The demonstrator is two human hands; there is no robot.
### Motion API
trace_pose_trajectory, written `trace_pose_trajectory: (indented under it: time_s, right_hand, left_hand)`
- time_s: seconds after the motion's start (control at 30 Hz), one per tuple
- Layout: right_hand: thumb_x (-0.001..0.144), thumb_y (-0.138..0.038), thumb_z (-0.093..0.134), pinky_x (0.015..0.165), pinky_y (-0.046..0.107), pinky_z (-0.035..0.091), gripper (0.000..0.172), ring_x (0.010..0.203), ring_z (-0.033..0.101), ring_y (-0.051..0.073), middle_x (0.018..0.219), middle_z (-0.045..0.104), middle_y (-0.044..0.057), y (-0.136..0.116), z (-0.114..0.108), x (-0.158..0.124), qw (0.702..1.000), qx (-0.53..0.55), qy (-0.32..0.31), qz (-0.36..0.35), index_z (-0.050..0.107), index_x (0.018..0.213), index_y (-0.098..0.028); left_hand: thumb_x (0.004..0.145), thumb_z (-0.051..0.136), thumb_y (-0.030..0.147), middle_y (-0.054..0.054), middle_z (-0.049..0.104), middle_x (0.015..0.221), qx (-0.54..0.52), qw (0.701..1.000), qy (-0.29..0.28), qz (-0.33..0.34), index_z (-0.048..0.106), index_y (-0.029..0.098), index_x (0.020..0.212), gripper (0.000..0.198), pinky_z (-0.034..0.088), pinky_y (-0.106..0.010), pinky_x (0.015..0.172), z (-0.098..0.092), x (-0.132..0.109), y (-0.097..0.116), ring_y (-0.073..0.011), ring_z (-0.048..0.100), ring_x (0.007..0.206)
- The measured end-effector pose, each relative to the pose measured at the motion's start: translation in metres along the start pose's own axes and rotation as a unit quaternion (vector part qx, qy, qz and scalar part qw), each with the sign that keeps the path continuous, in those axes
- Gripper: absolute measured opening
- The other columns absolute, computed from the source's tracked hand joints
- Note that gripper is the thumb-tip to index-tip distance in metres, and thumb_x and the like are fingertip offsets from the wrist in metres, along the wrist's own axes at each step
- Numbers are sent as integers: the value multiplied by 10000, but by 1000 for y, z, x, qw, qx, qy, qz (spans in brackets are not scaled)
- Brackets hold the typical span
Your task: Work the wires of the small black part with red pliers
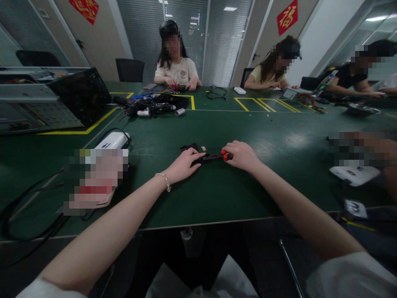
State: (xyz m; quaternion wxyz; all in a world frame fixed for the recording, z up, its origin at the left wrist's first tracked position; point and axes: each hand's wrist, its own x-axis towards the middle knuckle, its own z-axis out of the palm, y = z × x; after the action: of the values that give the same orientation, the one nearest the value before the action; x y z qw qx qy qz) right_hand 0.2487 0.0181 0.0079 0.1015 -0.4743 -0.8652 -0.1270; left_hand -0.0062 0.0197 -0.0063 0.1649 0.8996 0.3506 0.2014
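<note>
My left hand (182, 164) lies on a small flat black part (191, 147) on the green table (217, 194), its fingers closed over the part's near edge. My right hand (242, 155) is curled around the red-and-black handle of a screwdriver (226, 156). The tool's dark shaft (208, 158) runs left toward the black part and my left fingers. Both hands rest on the table, close together. A bead bracelet (165, 180) circles my left wrist.
A white box (112, 141) with black cables (27, 215) sits at the left. An open computer case (37, 99) stands far left. Tools and cables (149, 107) lie mid-table. Three other people sit at the far side; a white device (353, 174) lies at the right.
</note>
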Motion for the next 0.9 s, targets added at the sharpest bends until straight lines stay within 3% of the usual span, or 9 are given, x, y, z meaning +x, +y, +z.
trace_pose_trajectory:
  time_s: [0.9]
  right_hand:
    - [738, -264, 510, 630, 304, 355, 212, 756, 488, 187, 864, 629, 69, -1, -3, 0, 1000, 13, 0, 0, 622, 897, -181]
  left_hand:
    - [857, 478, 238, -68, 472, 1128, -3, 1000, -1, 4, 428, 235, 1289, 435, 386, -370, 932, 1, 0, -2, -194, 470, 1037]
